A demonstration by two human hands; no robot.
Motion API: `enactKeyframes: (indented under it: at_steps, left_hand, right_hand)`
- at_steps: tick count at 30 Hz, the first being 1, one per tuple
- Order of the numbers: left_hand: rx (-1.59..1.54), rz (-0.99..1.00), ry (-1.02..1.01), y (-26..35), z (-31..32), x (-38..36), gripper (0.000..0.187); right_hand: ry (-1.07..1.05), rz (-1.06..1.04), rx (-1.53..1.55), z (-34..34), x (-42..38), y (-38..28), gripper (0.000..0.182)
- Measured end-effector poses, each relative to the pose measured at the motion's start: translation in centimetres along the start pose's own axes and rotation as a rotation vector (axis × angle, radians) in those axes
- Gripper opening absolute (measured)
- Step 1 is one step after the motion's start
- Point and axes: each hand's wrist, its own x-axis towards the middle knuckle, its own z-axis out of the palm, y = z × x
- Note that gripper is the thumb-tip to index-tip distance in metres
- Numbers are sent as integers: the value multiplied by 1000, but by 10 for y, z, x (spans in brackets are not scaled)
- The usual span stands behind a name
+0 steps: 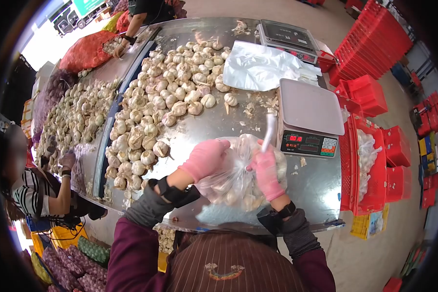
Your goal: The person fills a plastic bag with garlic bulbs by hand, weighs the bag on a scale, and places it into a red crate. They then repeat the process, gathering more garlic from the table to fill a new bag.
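A clear plastic bag of garlic (241, 194) rests on the metal table in front of me, its top gathered. My right hand (267, 176), in a pink glove, is closed on the gathered neck, and the twisted end (269, 127) of the bag sticks up above it. My left hand (207, 159), also gloved in pink, grips the bag's upper left side with its fingers curled in. A large heap of garlic bulbs (170, 92) lies beyond and left of my hands. Just right of the bag stands a scale (311, 104) with a lit red display.
Flat plastic bags (267, 65) lie beside a second scale (287, 36) at the back. Red crates (374, 165) line the right side, one holding bagged garlic. Across a divider, one co-worker's hand (68, 159) is near more garlic; another person's hand (119, 50) touches a red mesh sack (87, 51).
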Motion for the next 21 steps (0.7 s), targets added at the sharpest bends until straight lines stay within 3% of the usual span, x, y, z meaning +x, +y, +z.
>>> enactKeyframes:
  at_steps: [2,3,4,5,7,8,9,10,11,12,13,14,15,16,17,18,19,21]
  left_hand:
    - [-172,-132,-139,16,-30,-6,33]
    - [-170,-130,-141,24,-35,-10,33]
    - [-201,72,-104,35,-35,-15,31]
    - [-233,273,-67,47,-37,-18,29]
    - [-356,173,-46,54,-42,-12,30]
    - [-152,207,293,42,-35,-2,30]
    - [60,235,625,29,-24,7,31]
    - [-191,179,334,7,-10,10,43]
    - [-190,179,336,4,-12,8,43]
    - [-405,170,11,3,-14,8,48]
    - [-610,157,-323,3,-19,8,54]
    - [-575,298,-356,4,-26,8,67]
    - [-578,294,-364,2,-22,7,67]
    - [-934,283,-288,0,-16,9,66]
    - [-1285,265,-195,-3,-10,11,66]
    - [-1285,262,-188,-6,-4,14,66]
    - [-1343,191,-265,-10,2,18,66]
    - [-1447,48,-428,-16,14,30,69]
  right_hand:
    - [21,-93,-158,13,1,2,21]
    - [-86,-531,-578,21,3,4,19]
    - [-195,-970,-996,26,5,7,19]
    - [-194,-968,-993,24,4,13,19]
    - [-282,-247,-304,3,11,33,23]
    - [-356,-799,-1065,-19,33,55,26]
    - [-357,-801,-1064,-13,24,28,26]
    - [-386,-220,-734,2,4,-28,27]
    - [-386,340,-374,10,-6,-60,28]
    - [-521,84,-408,3,-4,-59,28]
    - [-518,79,-404,-5,1,-64,28]
    - [-630,123,-392,-14,4,-67,25]
    - [-743,172,-379,-19,5,-66,23]
    - [-742,178,-375,-19,4,-62,23]
    - [-821,-109,-513,-19,4,-57,18]
    - [-893,-406,-646,-16,4,-54,14]
    - [-903,-409,-647,-9,0,-54,14]
    - [-367,-936,-1368,5,-8,-57,7]
